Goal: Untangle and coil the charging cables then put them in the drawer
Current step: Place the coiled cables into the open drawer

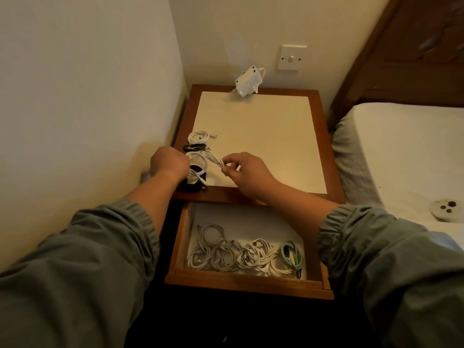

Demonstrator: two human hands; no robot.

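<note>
Head view: right hand (247, 172) pinches white cable (214, 160).

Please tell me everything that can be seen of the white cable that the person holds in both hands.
The white cable is thin and looks plastic-coated. It is wound into a round coil of several loops. The left hand grips the coil's left side; the right hand pinches a twisted stretch running out to the right. One end hangs down below the coil. It is held over the front left corner of the nightstand top, above a black cable bundle; whether they touch cannot be told.
</note>
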